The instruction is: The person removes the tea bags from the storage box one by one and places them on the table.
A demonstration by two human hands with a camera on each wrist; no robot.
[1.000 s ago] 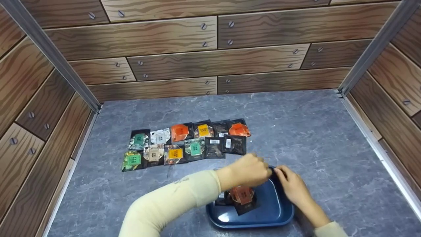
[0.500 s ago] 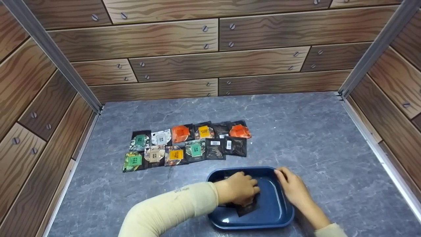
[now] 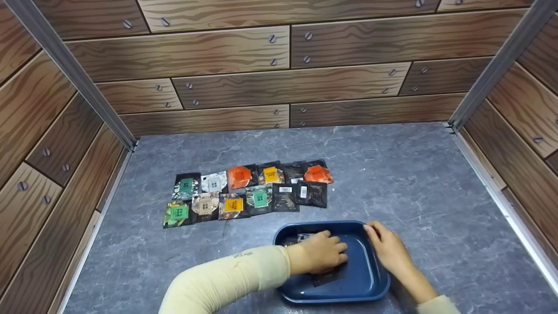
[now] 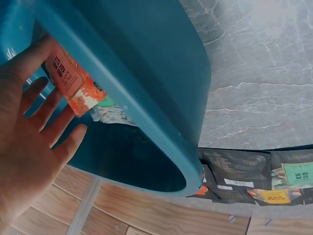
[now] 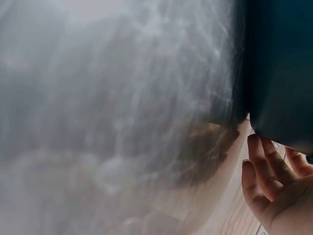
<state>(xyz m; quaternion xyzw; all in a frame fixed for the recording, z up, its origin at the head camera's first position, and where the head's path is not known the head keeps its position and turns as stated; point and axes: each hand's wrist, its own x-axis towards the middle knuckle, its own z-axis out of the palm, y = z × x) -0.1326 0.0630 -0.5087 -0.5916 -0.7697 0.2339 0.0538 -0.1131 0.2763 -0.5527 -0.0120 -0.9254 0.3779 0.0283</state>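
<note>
My left hand [image 3: 323,252] is down inside a blue tray [image 3: 362,296], over an orange-labelled tea sachet [image 4: 68,76]. In the left wrist view its thumb and fingertips grip the near edge of that sachet, which looks bent and tilted. Another sachet with a green and white print [image 4: 115,112] lies behind it in the tray. From the head, the left hand hides most of the orange one, leaving only a dark lower part in sight. My right hand [image 3: 390,246] holds the far right corner of the tray, thumb at the rim and fingers [image 5: 266,166] against the outside.
Beyond the tray, two rows of tea sachets lie edge to edge on the grey marbled table [image 3: 414,174]. Most show coloured labels, such as a green one [image 3: 259,198]; some, like a black one [image 3: 312,194], lie barcode side up. Wood-patterned walls [image 3: 231,91] enclose the table.
My left hand has come down from above the tray's far rim onto the orange-labelled sachet inside, then shifted slightly there. The right hand has kept its hold on the tray corner.
</note>
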